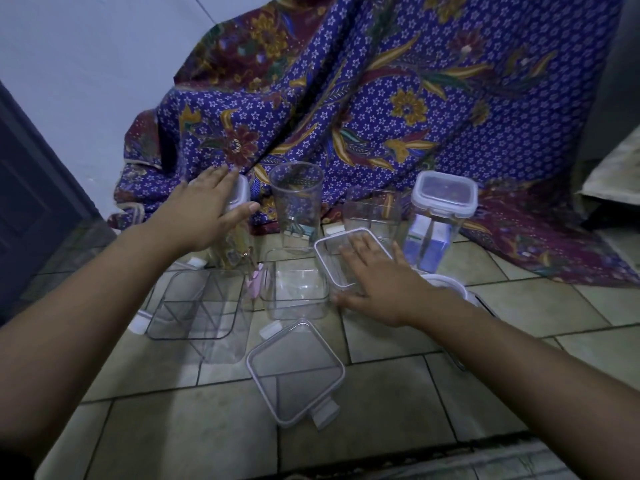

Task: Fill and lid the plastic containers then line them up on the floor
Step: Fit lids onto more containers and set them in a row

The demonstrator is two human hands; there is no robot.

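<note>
My left hand (204, 209) lies flat on the white lid of a tall clear container (235, 237) at the back left, which holds some yellowish items. My right hand (377, 282) presses on a white-rimmed lid (332, 251), held tilted over a low clear container. A tall open container (296, 206) stands between them. Another open one (372, 209) stands behind my right hand. A lidded container (440, 220) with blue contents stands at the back right. Two open containers (194, 306) (294, 292) sit in front. A loose lid (294, 372) lies on the tiles.
A purple patterned cloth (381, 98) hangs behind the containers and spreads onto the tiled floor (415, 393). A dark door (31, 202) stands at the left. Another white-rimmed lid (446, 282) shows past my right wrist. A rug edge (450, 462) lies at the bottom.
</note>
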